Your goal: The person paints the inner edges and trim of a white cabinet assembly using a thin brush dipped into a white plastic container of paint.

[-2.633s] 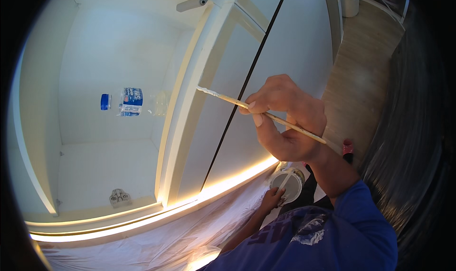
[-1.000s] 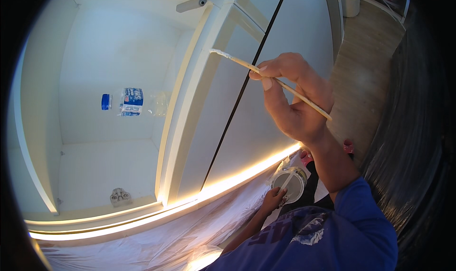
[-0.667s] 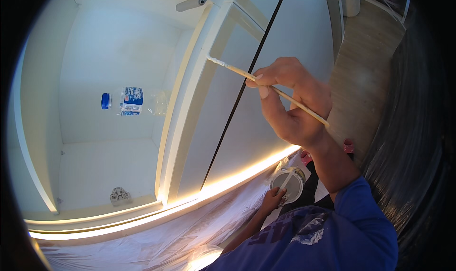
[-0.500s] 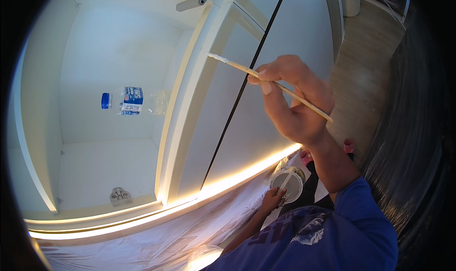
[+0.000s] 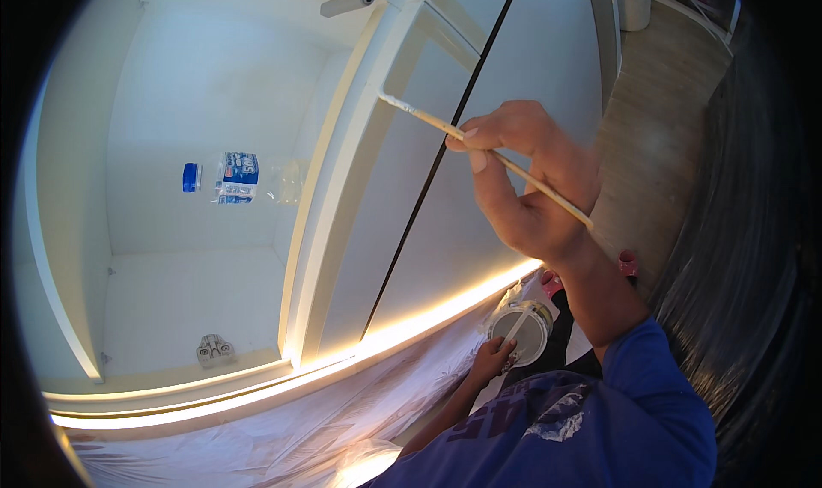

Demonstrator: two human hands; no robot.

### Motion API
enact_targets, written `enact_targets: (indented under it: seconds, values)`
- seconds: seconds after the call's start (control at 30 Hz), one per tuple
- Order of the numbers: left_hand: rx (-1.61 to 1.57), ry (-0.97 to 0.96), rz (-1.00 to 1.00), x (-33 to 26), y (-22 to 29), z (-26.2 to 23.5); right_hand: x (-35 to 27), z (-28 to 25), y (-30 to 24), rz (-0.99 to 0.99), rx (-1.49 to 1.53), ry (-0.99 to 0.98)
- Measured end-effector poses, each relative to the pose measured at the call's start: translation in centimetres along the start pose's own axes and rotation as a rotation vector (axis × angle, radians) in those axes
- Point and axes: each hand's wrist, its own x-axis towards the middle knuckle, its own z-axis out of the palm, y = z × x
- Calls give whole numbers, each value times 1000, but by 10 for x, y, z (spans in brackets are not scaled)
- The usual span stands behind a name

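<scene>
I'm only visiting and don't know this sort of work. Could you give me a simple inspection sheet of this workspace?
Surface: white cabinet frame, beside an open compartment.
Job's things: thin wooden stick, its white-coated tip at the frame; round pail below.
Clutter: clear bottle with blue cap and metal fitting, both inside the compartment.
Right hand: fingers pinch the stick.
Left hand: at the pail's edge; exact grip unclear.
Cables: nothing seen.
Surroundings: lit light strip, plastic sheeting, wooden floor.
</scene>
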Motion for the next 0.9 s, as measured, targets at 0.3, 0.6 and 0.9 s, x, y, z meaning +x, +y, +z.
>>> enact_targets:
  seconds: [0.3, 0.6, 0.9]
  values:
    - [-4, 8, -9, 2, -3, 1, -10, 3, -16, -34, 68, -101]
    - [-4, 7, 11, 4, -2, -1, -8, -1, -16, 21, 65, -80]
    - [7, -29, -27, 7, -1, -3, -12, 2, -21, -3, 114, -145]
